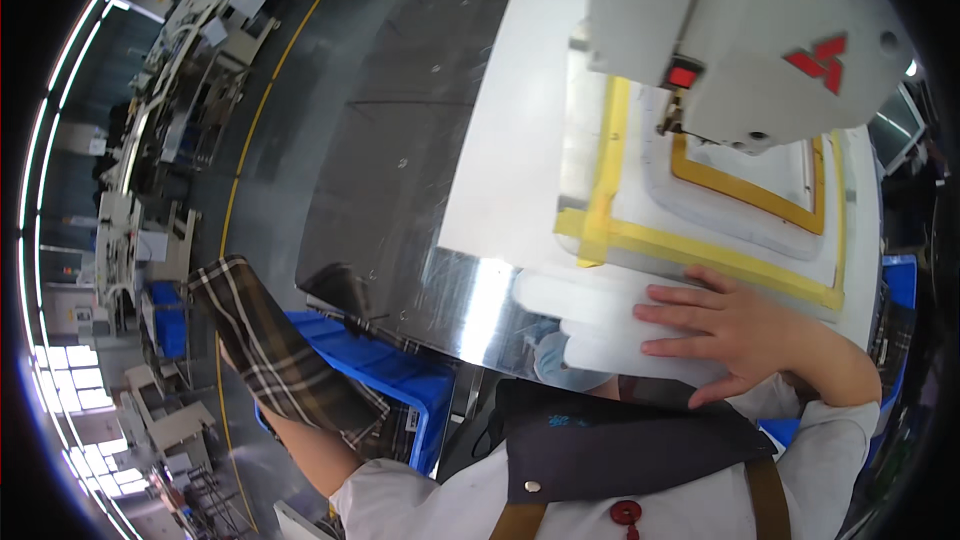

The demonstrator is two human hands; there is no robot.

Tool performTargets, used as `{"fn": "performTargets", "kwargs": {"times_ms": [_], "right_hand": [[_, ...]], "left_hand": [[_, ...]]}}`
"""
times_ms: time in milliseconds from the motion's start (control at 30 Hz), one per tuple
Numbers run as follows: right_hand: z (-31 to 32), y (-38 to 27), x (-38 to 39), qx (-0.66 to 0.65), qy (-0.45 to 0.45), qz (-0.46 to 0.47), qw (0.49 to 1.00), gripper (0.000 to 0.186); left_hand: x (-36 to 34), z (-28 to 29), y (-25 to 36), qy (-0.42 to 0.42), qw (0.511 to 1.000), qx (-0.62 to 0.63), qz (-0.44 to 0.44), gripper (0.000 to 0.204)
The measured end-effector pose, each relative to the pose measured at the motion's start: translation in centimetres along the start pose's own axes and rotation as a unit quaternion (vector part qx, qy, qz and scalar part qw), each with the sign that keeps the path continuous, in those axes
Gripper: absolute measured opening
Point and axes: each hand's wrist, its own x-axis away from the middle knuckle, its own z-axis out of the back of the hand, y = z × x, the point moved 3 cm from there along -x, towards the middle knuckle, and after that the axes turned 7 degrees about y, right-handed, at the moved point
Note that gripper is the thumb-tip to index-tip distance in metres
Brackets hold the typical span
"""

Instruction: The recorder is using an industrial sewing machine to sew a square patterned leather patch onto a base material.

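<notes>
My right hand (pixel 740 330) lies flat, fingers spread, on a white padded piece (pixel 590 315) at the near edge of a steel table (pixel 400 170). Just beyond it a clear template edged with yellow tape (pixel 700 252) holds white fabric under a grey sewing machine head (pixel 760 30). My left forearm (pixel 310 455) reaches down to the left beside the table. A brown plaid cloth (pixel 270 350) drapes over it and hides my left hand, so its grip cannot be made out.
A blue bin (pixel 390 365) sits below the table's left front corner. Another blue bin (pixel 900 285) with plaid cloth stands at the right. A yellow floor line (pixel 240 170) runs along an aisle, with rows of workstations (pixel 170 90) beyond.
</notes>
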Motion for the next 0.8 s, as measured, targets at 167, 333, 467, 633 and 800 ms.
{"fn": "performTargets", "kwargs": {"times_ms": [167, 333, 467, 633, 800], "right_hand": [[-0.7, 0.0, 0.2, -0.054, 0.04, 0.056, 0.996, 0.06], [0.6, 2.1, 0.2, 0.02, 0.145, 0.007, 0.989, 0.05], [2.2, 3.9, -1.5, 0.233, 0.235, 0.01, 0.943, 0.042], [1.0, 4.6, -5.6, 0.358, 0.269, 0.173, 0.877, 0.036], [0.2, 5.6, -6.4, 0.316, 0.27, 0.161, 0.895, 0.034]], "left_hand": [[2.4, -25.4, 0.6, -0.228, 0.929, -0.276, -0.097, 0.037], [1.7, -36.7, -4.7, -0.404, 0.706, -0.554, -0.177, 0.021], [-1.3, -39.3, -4.7, -0.265, 0.635, -0.559, -0.462, 0.027], [-5.4, -41.6, -6.0, -0.455, 0.693, -0.558, -0.016, 0.022], [-6.4, -42.0, -4.6, -0.366, 0.773, -0.518, -0.02, 0.038]]}}
